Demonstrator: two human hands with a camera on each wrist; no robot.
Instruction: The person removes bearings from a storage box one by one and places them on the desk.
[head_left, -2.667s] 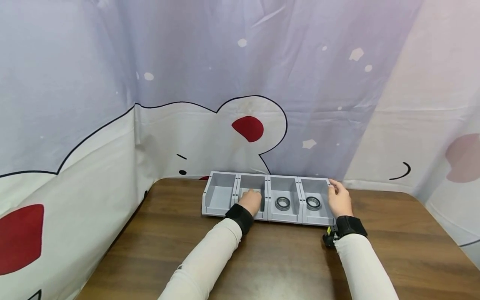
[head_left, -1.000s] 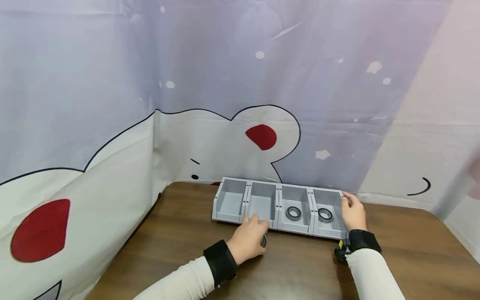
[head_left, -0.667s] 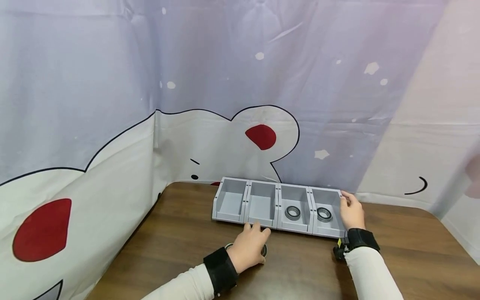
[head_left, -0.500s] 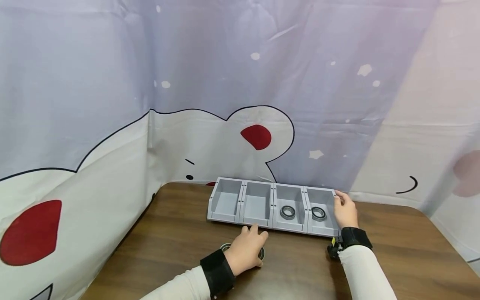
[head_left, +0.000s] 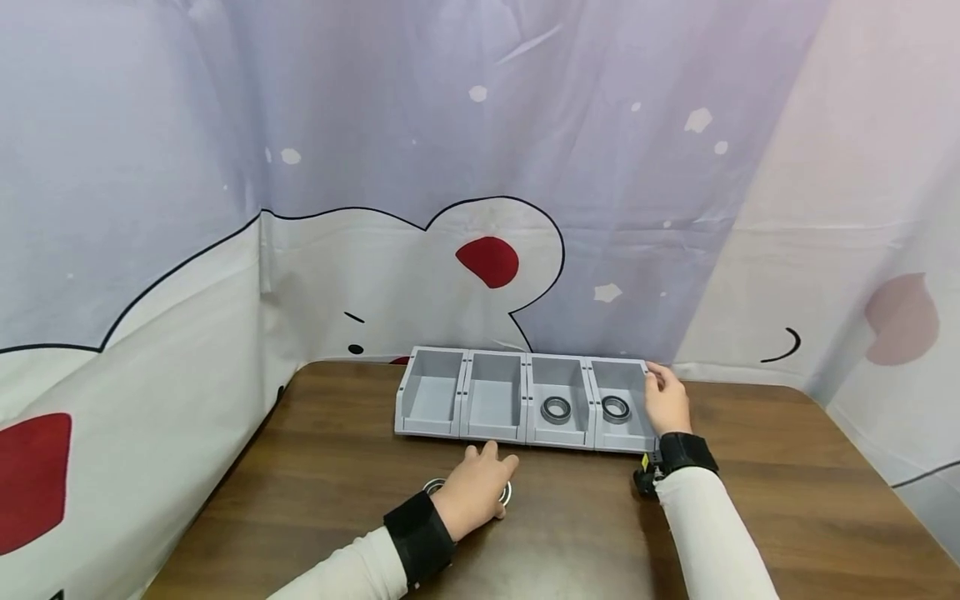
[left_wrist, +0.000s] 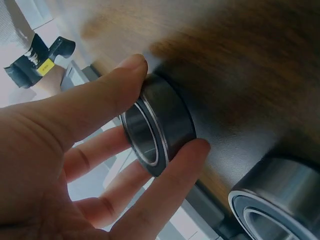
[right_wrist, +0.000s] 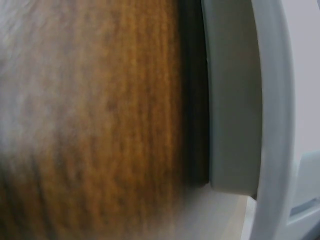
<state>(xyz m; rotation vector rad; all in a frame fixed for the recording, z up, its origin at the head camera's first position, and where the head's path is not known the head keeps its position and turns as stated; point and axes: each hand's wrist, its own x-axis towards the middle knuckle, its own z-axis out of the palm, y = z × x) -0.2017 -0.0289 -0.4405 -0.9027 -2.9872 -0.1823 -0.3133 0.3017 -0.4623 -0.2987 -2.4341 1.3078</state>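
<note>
On the table in front of the bins, my left hand point(head_left: 474, 493) holds a bearing point(left_wrist: 167, 117) between thumb and fingers. In the head view this bearing shows only partly, past the hand's right side. A second bearing point(left_wrist: 285, 195) lies close by on the table, mostly covered by the hand in the head view. My right hand point(head_left: 667, 402) grips the right side wall of a row of joined grey bins point(head_left: 495, 436). One bearing point(head_left: 556, 410) lies in the third bin from the left, another bearing point(head_left: 616, 409) in the rightmost. The two left bins hold nothing.
A brown wooden table point(head_left: 315, 483) carries everything. Behind the bins hangs a printed cloth point(head_left: 360, 275), which also runs along the left side. A small black camera point(head_left: 647, 479) sits on the right wrist, near the bins' front corner.
My left hand has come out of the second bin to the table in front, with a bearing. Since then it has shifted only slightly nearer. The right hand stays at the bin wall.
</note>
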